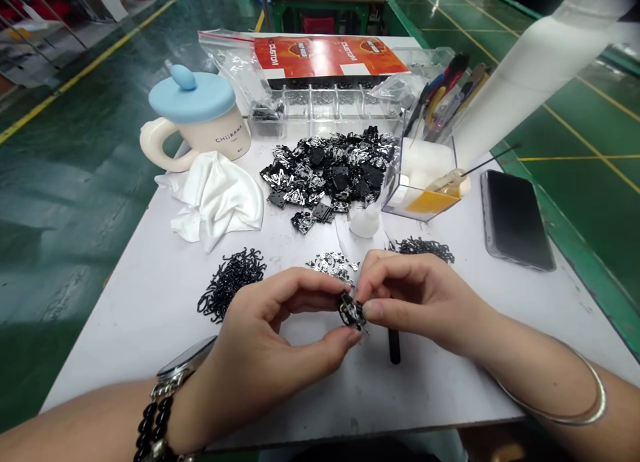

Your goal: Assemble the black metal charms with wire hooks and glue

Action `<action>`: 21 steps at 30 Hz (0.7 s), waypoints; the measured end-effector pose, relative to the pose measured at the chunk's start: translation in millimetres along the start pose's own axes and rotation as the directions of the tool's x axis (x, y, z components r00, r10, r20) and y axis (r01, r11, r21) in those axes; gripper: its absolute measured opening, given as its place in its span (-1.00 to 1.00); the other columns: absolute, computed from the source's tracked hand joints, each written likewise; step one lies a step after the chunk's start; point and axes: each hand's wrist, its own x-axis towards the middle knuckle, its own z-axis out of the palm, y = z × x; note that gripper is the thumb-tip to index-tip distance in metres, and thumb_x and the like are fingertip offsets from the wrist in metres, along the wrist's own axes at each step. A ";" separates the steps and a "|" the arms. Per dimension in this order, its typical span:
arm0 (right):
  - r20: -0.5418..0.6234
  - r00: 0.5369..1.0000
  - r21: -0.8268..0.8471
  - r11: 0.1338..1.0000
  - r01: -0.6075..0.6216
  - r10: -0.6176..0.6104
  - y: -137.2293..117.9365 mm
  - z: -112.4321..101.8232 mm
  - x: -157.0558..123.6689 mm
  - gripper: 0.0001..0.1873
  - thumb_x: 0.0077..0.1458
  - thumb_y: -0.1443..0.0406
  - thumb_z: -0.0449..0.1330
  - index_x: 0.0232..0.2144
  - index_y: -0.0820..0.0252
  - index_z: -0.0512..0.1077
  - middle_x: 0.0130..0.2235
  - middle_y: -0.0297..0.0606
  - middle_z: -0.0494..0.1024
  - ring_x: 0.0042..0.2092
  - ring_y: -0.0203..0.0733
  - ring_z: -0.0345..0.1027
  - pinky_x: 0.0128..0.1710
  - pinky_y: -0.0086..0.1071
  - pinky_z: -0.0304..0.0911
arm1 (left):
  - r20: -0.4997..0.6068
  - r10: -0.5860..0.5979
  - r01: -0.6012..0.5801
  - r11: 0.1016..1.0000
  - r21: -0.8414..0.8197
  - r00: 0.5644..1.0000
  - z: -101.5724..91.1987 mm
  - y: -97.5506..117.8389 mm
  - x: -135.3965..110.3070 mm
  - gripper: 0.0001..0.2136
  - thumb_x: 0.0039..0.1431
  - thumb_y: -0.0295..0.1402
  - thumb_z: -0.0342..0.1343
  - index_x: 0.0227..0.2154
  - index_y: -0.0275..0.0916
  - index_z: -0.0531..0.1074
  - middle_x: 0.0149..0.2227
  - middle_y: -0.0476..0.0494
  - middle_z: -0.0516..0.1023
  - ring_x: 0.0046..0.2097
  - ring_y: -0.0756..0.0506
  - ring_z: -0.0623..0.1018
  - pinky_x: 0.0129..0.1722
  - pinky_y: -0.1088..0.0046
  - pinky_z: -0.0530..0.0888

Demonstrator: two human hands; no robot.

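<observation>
My left hand [260, 335] and my right hand [420, 295] pinch a small black-and-silver metal assembly [351, 311] between their fingertips, low over the white table [120, 329]. A loose pile of curled black wire hooks [231, 283] lies just beyond my left hand. Another black hook pile [423, 250] lies beyond my right hand, and small silver pieces [330, 265] lie between them. Farther back sits a large heap of black-and-silver metal parts [325, 172]. A black rod [395, 345] stands below my right hand, its upper end hidden.
A clear compartment tray [325, 109] and a bagged red card [327, 55] stand at the back. A blue-lidded mug [195, 109] and white cloth [215, 199] are left; a clear tool holder [420, 182] and phone [515, 219] are right. The table's edges drop to a green floor.
</observation>
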 end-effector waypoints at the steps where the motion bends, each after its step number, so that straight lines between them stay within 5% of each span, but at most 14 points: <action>1: 0.002 1.000 -0.018 1.000 0.006 -0.006 -0.4 -0.5 0.0 -0.89 0.00 0.25 0.27 -0.40 0.18 0.49 -0.43 -0.35 0.34 -0.45 -0.38 0.16 -0.50 -0.46 0.09 | 0.002 -0.002 0.002 1.000 -0.003 1.000 0.3 0.1 0.3 -0.71 -0.02 -0.49 0.27 -0.20 -0.13 0.44 -0.26 0.05 0.58 -0.18 -0.04 0.59 -0.11 0.57 0.54; 21: 0.184 0.980 0.076 0.992 -0.097 0.081 -4.4 -8.8 2.1 -0.86 -0.01 0.25 0.27 -0.42 0.23 0.44 -0.45 -0.37 0.29 -0.43 -0.39 0.08 -0.49 -0.45 0.01 | 0.072 -0.172 0.181 0.974 -0.139 0.982 3.6 7.6 5.1 -0.75 -0.03 -0.56 0.26 -0.28 -0.13 0.47 -0.31 0.11 0.63 -0.27 0.07 0.61 -0.21 0.78 0.51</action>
